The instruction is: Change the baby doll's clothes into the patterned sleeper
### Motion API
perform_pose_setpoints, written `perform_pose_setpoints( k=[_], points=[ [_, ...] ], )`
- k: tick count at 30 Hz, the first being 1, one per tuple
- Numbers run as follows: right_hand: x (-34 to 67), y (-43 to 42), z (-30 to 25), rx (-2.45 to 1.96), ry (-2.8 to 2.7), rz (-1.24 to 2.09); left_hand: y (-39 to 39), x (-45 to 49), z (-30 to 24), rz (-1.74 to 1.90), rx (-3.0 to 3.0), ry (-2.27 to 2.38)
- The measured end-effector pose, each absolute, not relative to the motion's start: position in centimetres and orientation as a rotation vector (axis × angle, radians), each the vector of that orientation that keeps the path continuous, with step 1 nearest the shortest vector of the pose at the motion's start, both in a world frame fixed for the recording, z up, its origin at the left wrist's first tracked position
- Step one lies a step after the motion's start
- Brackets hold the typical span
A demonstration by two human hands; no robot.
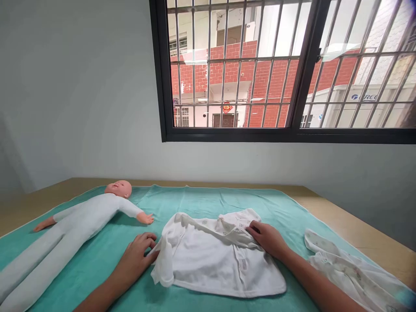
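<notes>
A small white baby shirt lies spread on the green cloth, its upper part folded and rumpled. My left hand is closed at the shirt's left edge, with the thumb and curled fingers pinching the fabric of the sleeve. At the upper right of the shirt, my right hand is closed too, its fingertips gripping the bunched edge. Some of the fingers of both hands are hidden from view. To the left, a baby doll with a white cloth body lies on its back, one arm stretched toward the shirt.
More white printed baby clothing lies crumpled at the right. Beneath everything, a green cloth covers most of a wooden table. Behind the table stands a grey wall with a barred, black-framed window.
</notes>
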State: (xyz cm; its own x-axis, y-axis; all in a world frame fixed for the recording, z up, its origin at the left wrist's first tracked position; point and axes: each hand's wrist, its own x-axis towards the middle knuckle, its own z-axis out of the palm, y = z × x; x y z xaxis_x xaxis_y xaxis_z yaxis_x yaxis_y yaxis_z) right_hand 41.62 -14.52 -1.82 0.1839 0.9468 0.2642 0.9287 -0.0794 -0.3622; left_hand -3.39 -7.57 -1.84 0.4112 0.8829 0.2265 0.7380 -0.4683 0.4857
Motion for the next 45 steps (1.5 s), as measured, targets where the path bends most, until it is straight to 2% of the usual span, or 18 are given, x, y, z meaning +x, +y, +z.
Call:
perform_pose_setpoints(
  k=[3, 8, 12, 18, 25, 28, 34, 38, 41, 45],
  points=[
    [41.5, -14.6, -1.7, -2.026, -1.756, 0.049, -7.1, -3.6, -1.0, 0.678, 2.404, 1.511],
    [41.4, -14.7, -1.5, -2.032, -1.770, 0.054, -2.6, -4.4, 3.4, 0.674, 2.410, 1.862],
    [41.5, -14.7, -1.8, -2.012, -1.776, 0.014, 0.0, -3.9, 5.4, 0.852, 2.413, 2.049],
    [41.6, -14.7, -2.0, -2.017, -1.762, -0.013, -4.2, 0.8, 2.2, 0.847, 2.617, 1.700],
    [41.4, -14.9, -1.7, -2.014, -1.758, -0.005, -13.2, 4.8, -1.3, 0.708, 2.764, 0.705],
    [41.4, -14.9, -1.7, -2.005, -1.758, 0.022, -14.3, 4.7, -2.5, 0.746, 2.813, 0.511],
    [41.3, -14.8, -1.2, -1.989, -1.678, 0.146, -14.0, 3.9, -3.2, 0.906, 2.965, 0.589],
    [40.6, -14.8, -0.6, -1.799, -1.620, 0.365, -14.8, 4.1, -2.3, 1.030, 3.050, 0.682],
    [39.3, -15.1, -0.3, -1.651, -1.752, 0.499, -15.2, 4.4, -1.5, 0.965, 3.085, 0.778],
    [37.7, -15.5, -0.3, -1.690, -1.917, 0.405, -15.4, 4.5, -0.7, 0.925, 3.108, 0.769]
  ],
)
